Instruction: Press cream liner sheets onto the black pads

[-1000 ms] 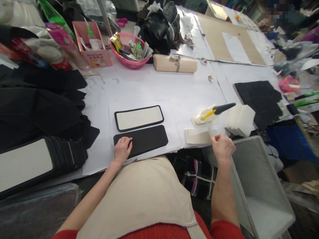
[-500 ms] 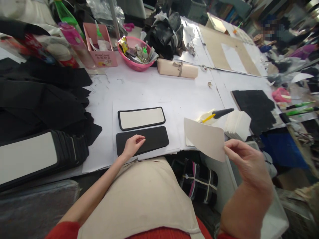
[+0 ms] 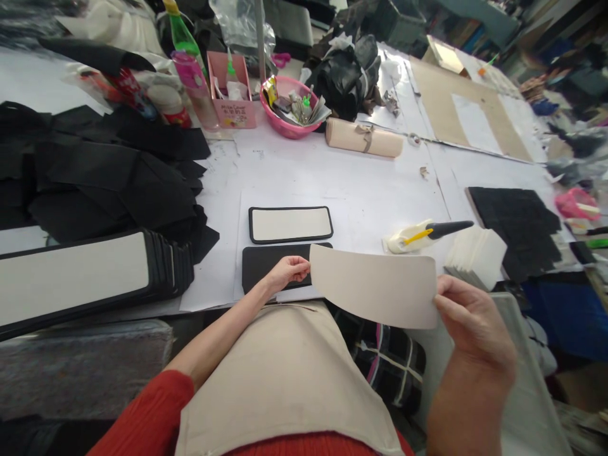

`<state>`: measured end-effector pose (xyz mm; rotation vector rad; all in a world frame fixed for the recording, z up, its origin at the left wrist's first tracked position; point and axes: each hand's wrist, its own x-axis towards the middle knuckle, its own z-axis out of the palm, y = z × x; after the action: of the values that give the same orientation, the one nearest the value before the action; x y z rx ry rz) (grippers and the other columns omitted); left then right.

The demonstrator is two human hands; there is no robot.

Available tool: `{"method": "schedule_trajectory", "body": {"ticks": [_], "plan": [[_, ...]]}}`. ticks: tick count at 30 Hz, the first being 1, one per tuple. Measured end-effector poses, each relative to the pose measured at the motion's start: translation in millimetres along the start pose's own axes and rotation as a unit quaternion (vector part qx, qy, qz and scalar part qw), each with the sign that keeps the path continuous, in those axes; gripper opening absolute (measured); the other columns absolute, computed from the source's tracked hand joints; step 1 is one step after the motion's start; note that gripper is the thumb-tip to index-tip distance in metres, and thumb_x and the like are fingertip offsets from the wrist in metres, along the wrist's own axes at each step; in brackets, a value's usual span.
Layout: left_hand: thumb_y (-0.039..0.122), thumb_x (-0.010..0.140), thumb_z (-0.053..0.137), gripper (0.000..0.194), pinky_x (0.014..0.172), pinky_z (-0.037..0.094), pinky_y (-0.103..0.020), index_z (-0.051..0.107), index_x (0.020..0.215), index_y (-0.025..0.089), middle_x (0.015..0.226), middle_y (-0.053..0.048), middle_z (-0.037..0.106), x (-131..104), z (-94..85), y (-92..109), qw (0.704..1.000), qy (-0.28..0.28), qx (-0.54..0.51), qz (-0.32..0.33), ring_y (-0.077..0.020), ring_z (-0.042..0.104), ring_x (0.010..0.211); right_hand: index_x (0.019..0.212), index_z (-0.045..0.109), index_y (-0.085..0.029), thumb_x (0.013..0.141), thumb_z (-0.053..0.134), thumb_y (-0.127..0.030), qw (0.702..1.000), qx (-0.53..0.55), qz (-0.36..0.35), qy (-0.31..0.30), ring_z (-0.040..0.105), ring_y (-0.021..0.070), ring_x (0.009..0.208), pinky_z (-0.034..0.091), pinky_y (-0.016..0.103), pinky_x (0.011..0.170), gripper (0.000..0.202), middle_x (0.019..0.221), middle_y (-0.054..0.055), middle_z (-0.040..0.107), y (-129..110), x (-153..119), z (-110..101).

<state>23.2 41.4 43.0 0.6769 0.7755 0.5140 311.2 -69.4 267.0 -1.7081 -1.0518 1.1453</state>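
Note:
A thin off-white rectangular sheet [image 3: 375, 285] with rounded corners is stretched between my two hands, sagging slightly. My right hand [image 3: 475, 323] pinches its right edge. At its left end, the fingertips of my left hand [image 3: 289, 272] are pinched on the edge. Below the left hand lies a black rounded panel [image 3: 256, 266] on the white tabletop, its right part hidden behind the sheet. Just beyond it rests a white panel with a black border [image 3: 291, 225].
Bordered panels are stacked at left [image 3: 76, 275], with black cut pieces [image 3: 95, 171] behind. A black-handled brush [image 3: 446, 228] lies by a stack of white pieces [image 3: 475, 256] at right. Farther back are a pink basket [image 3: 287, 130], a pink box [image 3: 235, 116] and a tied beige roll [image 3: 363, 138].
My right hand has brought the sheet leftward across the front of the black panel. My left hand has risen off the panel and taken the sheet's left edge. The view has shifted.

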Motion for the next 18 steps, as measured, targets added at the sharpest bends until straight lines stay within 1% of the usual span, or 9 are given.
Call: {"method": "schedule_trajectory", "body": {"ticks": [4, 6, 8, 9, 12, 15, 18], "plan": [[0.041, 0.070, 0.080, 0.033, 0.056, 0.038, -0.022, 0.061, 0.074, 0.014, 0.066, 0.000, 0.060, -11, -10.1, -3, 0.999, 0.009, -0.038, -0.005, -0.0075, 0.050, 0.057, 0.069, 0.060, -0.022, 0.070, 0.078, -0.044, 1.000, 0.005, 0.009, 0.010, 0.058, 0.0171, 0.066, 0.045, 0.027, 0.056, 0.028, 0.074, 0.002, 0.065, 12, 11, -1], [0.041, 0.070, 0.080, 0.033, 0.055, 0.037, -0.022, 0.060, 0.071, 0.015, 0.062, 0.000, 0.059, -18, -16.1, -4, 0.999, 0.035, -0.030, 0.001, -0.0075, 0.049, 0.055, 0.070, 0.061, -0.021, 0.069, 0.077, -0.045, 1.000, 0.007, 0.018, 0.014, 0.057, 0.0158, 0.064, 0.045, 0.026, 0.057, 0.029, 0.071, 0.001, 0.063, 23, 20, -1], [0.041, 0.070, 0.079, 0.032, 0.052, 0.035, -0.021, 0.060, 0.070, 0.015, 0.060, 0.001, 0.057, -28, -23.5, -6, 0.996, 0.085, 0.003, 0.023, -0.0069, 0.047, 0.053, 0.070, 0.063, -0.020, 0.068, 0.078, -0.046, 0.999, 0.000, 0.031, 0.021, 0.055, 0.0147, 0.063, 0.045, 0.026, 0.059, 0.030, 0.068, -0.001, 0.062, 38, 32, 1], [0.041, 0.071, 0.078, 0.032, 0.051, 0.034, -0.021, 0.061, 0.070, 0.015, 0.059, 0.001, 0.057, -34, -27.8, -7, 0.992, 0.119, 0.026, 0.038, -0.0067, 0.046, 0.052, 0.070, 0.063, -0.019, 0.068, 0.078, -0.046, 0.999, -0.006, 0.038, 0.027, 0.054, 0.0139, 0.062, 0.044, 0.025, 0.059, 0.030, 0.066, -0.001, 0.061, 47, 39, 3], [0.044, 0.068, 0.078, 0.033, 0.047, 0.031, -0.020, 0.062, 0.072, 0.015, 0.058, 0.002, 0.056, -54, -41.1, -10, 0.966, 0.235, 0.084, 0.067, -0.0071, 0.045, 0.050, 0.067, 0.065, -0.017, 0.066, 0.078, -0.045, 0.997, -0.014, 0.059, 0.043, 0.051, 0.0116, 0.059, 0.043, 0.024, 0.060, 0.031, 0.061, -0.002, 0.059, 80, 58, 14], [0.045, 0.065, 0.077, 0.034, 0.047, 0.032, -0.021, 0.063, 0.071, 0.015, 0.058, 0.002, 0.058, -72, -52.7, -10, 0.933, 0.329, 0.128, 0.075, -0.0078, 0.045, 0.049, 0.066, 0.066, -0.017, 0.063, 0.078, -0.048, 0.995, -0.009, 0.081, 0.050, 0.050, 0.0113, 0.057, 0.042, 0.024, 0.058, 0.033, 0.058, -0.002, 0.059, 116, 75, 35], [0.044, 0.062, 0.076, 0.032, 0.050, 0.037, -0.022, 0.065, 0.067, 0.015, 0.059, 0.000, 0.062, -83, -63.1, -11, 0.898, 0.392, 0.179, 0.083, -0.0095, 0.049, 0.052, 0.067, 0.066, -0.016, 0.060, 0.076, -0.050, 0.993, -0.029, 0.096, 0.055, 0.051, 0.0124, 0.056, 0.042, 0.025, 0.057, 0.036, 0.058, 0.000, 0.061, 149, 89, 63]]}}
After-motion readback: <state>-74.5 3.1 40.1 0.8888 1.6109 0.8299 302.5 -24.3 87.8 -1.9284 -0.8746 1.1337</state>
